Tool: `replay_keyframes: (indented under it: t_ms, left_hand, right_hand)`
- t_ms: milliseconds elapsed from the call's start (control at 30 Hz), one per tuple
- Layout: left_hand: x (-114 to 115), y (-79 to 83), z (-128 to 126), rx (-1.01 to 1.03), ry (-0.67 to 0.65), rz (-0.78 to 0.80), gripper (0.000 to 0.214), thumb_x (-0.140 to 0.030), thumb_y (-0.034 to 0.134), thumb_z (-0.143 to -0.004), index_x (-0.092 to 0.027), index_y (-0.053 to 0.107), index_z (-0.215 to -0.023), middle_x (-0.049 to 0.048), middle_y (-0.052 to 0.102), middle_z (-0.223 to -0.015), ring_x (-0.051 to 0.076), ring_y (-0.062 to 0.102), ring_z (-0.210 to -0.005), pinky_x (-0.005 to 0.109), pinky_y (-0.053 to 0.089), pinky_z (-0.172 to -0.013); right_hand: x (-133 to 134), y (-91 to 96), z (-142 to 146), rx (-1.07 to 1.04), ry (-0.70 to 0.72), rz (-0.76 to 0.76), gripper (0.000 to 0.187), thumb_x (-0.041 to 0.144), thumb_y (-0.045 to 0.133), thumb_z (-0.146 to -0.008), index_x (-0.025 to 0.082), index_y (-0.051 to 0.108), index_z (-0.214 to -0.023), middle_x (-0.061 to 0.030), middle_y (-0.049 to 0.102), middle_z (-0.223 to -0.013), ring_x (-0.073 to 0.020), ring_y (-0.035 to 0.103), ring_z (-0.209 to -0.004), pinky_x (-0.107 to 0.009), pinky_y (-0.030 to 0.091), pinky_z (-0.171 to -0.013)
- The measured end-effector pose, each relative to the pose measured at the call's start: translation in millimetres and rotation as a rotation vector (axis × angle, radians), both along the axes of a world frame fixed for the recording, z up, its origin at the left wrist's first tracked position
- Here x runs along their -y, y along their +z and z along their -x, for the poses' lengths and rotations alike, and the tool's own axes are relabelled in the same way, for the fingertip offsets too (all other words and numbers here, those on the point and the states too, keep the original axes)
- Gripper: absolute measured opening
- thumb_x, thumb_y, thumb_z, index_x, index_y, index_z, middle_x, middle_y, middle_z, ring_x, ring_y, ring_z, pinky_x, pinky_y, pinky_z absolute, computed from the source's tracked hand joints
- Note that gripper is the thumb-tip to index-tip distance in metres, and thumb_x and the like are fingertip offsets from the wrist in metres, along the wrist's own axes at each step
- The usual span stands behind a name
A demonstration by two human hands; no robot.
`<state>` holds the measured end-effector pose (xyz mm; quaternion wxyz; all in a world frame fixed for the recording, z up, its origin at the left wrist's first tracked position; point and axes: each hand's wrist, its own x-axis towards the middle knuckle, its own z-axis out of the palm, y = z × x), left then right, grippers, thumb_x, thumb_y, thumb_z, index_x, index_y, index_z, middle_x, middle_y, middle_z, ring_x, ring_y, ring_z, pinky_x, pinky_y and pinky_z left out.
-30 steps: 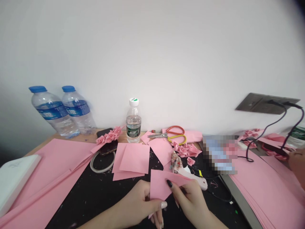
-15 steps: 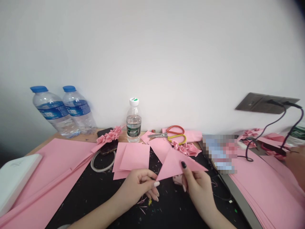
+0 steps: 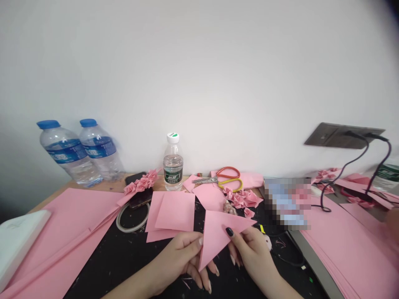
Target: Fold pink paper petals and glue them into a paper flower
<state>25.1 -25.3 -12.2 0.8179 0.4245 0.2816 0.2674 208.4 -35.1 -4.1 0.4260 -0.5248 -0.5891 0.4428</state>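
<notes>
A pink paper triangle (image 3: 220, 234), folded and held just above the dark work surface, is between my two hands. My left hand (image 3: 190, 257) pinches its left edge with the thumb in front; the other fingers reach behind and below the paper. The thumb of my right hand (image 3: 249, 249) presses on the triangle's right part, its fingers underneath. Just beyond my left hand lie square pink sheets (image 3: 176, 211). Behind the triangle are another pink sheet (image 3: 209, 197) and folded paper roses (image 3: 243, 198).
Scissors (image 3: 229, 180) with red and yellow handles lie near the wall. A water bottle (image 3: 173, 166) stands left of them. A tape roll (image 3: 132, 228) and a phone (image 3: 141, 200) sit to the left. Large pink sheets (image 3: 339, 245) are stacked at right, near another person's blurred hand (image 3: 393, 224).
The triangle has been turned and brought lower, one edge now near upright at the left. My left hand has taken hold of that edge, and my right hand has shifted slightly left.
</notes>
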Motion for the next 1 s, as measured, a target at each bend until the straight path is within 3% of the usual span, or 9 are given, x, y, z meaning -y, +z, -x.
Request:
replay_keyframes:
  t_ms: [100,233,367,533,667,867,1000]
  left_hand:
    - [0,5.0,-1,-0.042,0.011,-0.017,0.027,-0.036,0.050,-0.085,-0.013,0.058,-0.096,0.0093,0.070,-0.077,0.010,0.063,-0.046,0.015,0.045,-0.043]
    - [1,4.9,0,-0.135,-0.035,-0.083,0.019,-0.021,0.059,-0.074,-0.011,0.063,-0.089,0.0041,0.067,-0.063,0.008,0.057,-0.041,0.015,0.043,-0.040]
    - [2,1.9,1,-0.226,-0.036,-0.179,0.021,-0.008,0.052,-0.064,-0.013,0.060,-0.084,-0.0013,0.061,-0.055,0.009,0.054,-0.040,0.016,0.041,-0.037]
    - [0,9.0,7,-0.465,0.199,-0.592,0.013,-0.006,0.045,-0.069,-0.015,0.055,-0.070,-0.0028,0.055,-0.057,0.011,0.054,-0.051,0.019,0.042,-0.049]
    - [-2,13.8,12,-0.607,0.222,-0.900,0.012,-0.013,0.047,-0.077,-0.016,0.058,-0.073,0.0014,0.061,-0.069,0.015,0.055,-0.065,0.022,0.042,-0.061]
    - [0,19.1,14,-0.632,0.140,-0.986,0.023,-0.019,0.045,-0.084,-0.019,0.062,-0.100,0.0041,0.066,-0.080,0.016,0.059,-0.068,0.022,0.042,-0.065]
    - [-1,21.4,15,-0.578,0.158,-0.893,0.027,-0.024,0.047,-0.084,-0.019,0.061,-0.107,0.0058,0.068,-0.089,0.019,0.060,-0.076,0.024,0.044,-0.071]
  right_hand:
    - [1,-1.5,2,0.000,0.050,0.046,0.049,0.053,0.045,-0.083,0.016,0.047,-0.051,0.0046,0.042,-0.034,-0.0046,0.032,-0.028,-0.016,0.021,-0.031]
    - [4,-4.8,5,0.008,0.158,0.107,0.045,0.052,0.046,-0.084,0.016,0.048,-0.057,0.0054,0.042,-0.038,-0.0048,0.034,-0.030,-0.016,0.024,-0.032]
    - [4,-1.9,4,-0.045,0.181,0.092,0.035,0.050,0.050,-0.083,0.016,0.047,-0.073,0.0065,0.045,-0.044,-0.0053,0.037,-0.033,-0.016,0.026,-0.034]
    - [1,1.9,2,-0.274,0.180,0.103,0.041,0.057,0.046,-0.083,0.017,0.044,-0.094,0.0042,0.053,-0.052,-0.0066,0.044,-0.033,-0.015,0.032,-0.033]
    - [1,1.0,4,-0.403,0.202,0.164,0.046,0.060,0.049,-0.078,0.018,0.042,-0.096,0.0009,0.057,-0.064,-0.0085,0.053,-0.040,-0.016,0.039,-0.034]
    - [4,1.4,7,-0.367,0.230,0.218,0.036,0.048,0.051,-0.083,0.017,0.047,-0.100,0.0011,0.056,-0.066,-0.0096,0.056,-0.044,-0.017,0.043,-0.037]
    - [3,6.8,4,-0.400,0.184,0.245,0.028,0.036,0.053,-0.082,0.017,0.053,-0.102,-0.0012,0.061,-0.071,-0.0124,0.057,-0.049,-0.022,0.047,-0.042]
